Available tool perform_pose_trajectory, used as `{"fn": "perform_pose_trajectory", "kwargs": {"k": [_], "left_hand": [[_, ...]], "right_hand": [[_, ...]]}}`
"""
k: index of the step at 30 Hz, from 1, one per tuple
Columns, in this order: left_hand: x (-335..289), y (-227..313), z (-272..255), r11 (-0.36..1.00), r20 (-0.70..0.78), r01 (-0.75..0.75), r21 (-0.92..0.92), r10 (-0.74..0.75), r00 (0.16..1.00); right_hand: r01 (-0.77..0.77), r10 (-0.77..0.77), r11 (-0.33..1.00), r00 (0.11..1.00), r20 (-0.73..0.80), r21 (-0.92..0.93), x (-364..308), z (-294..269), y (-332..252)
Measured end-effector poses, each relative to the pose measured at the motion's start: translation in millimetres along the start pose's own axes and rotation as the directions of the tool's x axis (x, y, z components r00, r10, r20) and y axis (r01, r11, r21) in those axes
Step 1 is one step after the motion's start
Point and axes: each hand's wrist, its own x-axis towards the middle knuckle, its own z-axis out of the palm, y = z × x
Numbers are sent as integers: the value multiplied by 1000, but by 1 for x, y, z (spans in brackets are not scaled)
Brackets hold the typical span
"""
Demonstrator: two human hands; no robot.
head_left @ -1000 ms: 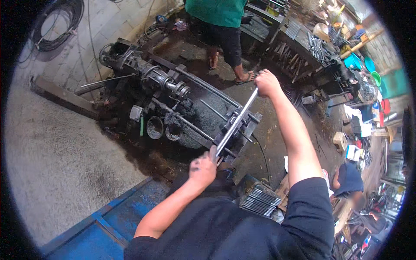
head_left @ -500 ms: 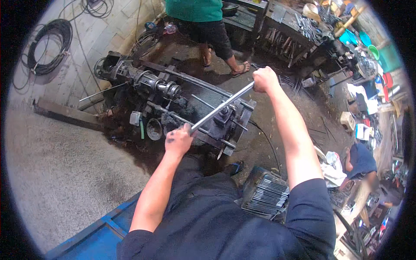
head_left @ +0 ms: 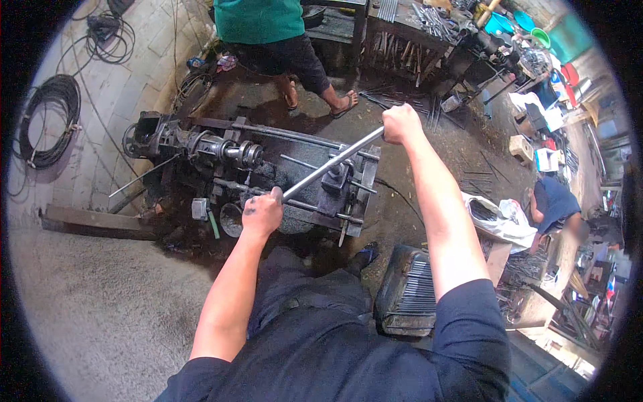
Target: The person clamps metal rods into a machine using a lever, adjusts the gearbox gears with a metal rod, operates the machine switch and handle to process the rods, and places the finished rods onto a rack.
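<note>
A shiny metal rod (head_left: pixel 333 163) slants up to the right between my two fists. My left hand (head_left: pixel 262 213), smudged dark on the back, is wrapped round its lower end. My right hand (head_left: pixel 402 124) grips the upper end. Beneath the rod lies a greasy lathe-like machine (head_left: pixel 307 142), its ringed spindle (head_left: pixel 249 155) at the left and a dark clamp block (head_left: pixel 335 179) near its right end. A thinner rod (head_left: pixel 299 161) lies across the machine's bed, partly behind the rod I hold.
Beyond the machine stands a person in a green shirt (head_left: pixel 258 20). A bench (head_left: pixel 395 23) with metal pieces is behind. Another person in dark blue (head_left: pixel 559 204) is low at the right. A crate of rods (head_left: pixel 416 291) stands by my right side; a cable coil (head_left: pixel 47 120) hangs left.
The view has shifted, so the machine, bench and people appear further left and mostly higher. Both my hands still hold the rod, which sits at a similar slant.
</note>
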Motion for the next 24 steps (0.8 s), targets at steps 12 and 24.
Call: {"fn": "perform_pose_trajectory", "kwargs": {"k": [12,24], "left_hand": [[75,-68,14,931,-30,-349,105,354,935],[69,-43,-8,994,10,-95,59,95,995]], "right_hand": [[-362,353,927,931,95,99,-61,4,-23],[-375,363,904,927,96,204,-106,15,-29]]}}
